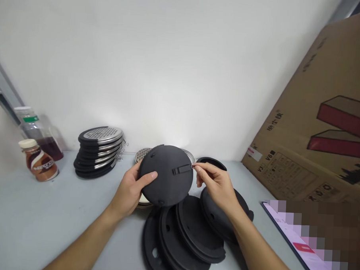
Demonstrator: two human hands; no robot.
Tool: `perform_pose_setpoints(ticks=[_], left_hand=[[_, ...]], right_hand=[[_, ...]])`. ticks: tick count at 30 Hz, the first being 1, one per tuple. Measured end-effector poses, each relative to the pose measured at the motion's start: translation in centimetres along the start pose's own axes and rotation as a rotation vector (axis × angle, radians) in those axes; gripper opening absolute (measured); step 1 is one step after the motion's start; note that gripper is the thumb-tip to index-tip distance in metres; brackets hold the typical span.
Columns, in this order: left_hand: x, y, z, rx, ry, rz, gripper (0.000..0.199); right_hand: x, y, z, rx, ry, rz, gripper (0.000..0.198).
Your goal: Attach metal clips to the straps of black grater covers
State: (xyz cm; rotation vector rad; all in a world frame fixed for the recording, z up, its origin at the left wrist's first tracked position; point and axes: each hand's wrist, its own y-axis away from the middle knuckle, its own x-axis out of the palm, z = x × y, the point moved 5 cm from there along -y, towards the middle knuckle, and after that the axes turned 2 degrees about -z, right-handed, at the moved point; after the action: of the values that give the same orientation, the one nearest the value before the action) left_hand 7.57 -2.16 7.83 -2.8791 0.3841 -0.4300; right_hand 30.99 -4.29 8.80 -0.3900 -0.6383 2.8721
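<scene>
My left hand (133, 185) grips a round black disc (167, 190) by its left side, thumb lying across the face. The disc is tilted up towards me, with a narrow rectangular slot or clip on its right half and small holes near the rim. At the right edge, my right hand (216, 183) pinches a tiny shiny piece, perhaps a small metal ring, at the end of that clip. Its exact shape is hidden by my fingers. Several similar black discs (199, 233) lie overlapping below the held one, partly under my right forearm.
At the left stands a stack of black-and-silver perforated discs (100, 153) with small rings on their sides. Beyond it are a brown drink bottle (41, 162) and a clear bottle (52, 145) of dark liquid. A large cardboard box (302, 136) and a tablet-like screen (288, 239) are on the right.
</scene>
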Motion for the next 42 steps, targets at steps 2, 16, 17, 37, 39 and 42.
perform_pose_setpoints(ticks=[2,16,17,37,39,42], left_hand=[[0.0,-0.1,0.3,-0.111,0.058,0.097,0.053],[-0.2,0.8,-0.8,-0.281,-0.185,0.604,0.049],[0.0,0.8,-0.8,-0.268,-0.232,0.629,0.046],[0.2,0.7,-1.3,-0.147,-0.569,0.563,0.023],[0.0,0.9,-0.9,-0.258,-0.518,0.574,0.025],[0.0,0.9,-0.8,-0.286,-0.483,0.565,0.028]], right_hand=[[-0.3,0.3,0.4,-0.035,-0.026,-0.016,0.022],[3.0,2.9,1.6,0.036,-0.151,0.107,0.009],[3.3,3.1,1.7,0.041,-0.147,0.124,0.008],[3.8,4.6,4.0,-0.475,0.174,0.196,0.031],[3.6,4.7,4.1,-0.562,0.208,0.124,0.032],[3.1,4.9,4.2,-0.640,0.245,0.035,0.032]])
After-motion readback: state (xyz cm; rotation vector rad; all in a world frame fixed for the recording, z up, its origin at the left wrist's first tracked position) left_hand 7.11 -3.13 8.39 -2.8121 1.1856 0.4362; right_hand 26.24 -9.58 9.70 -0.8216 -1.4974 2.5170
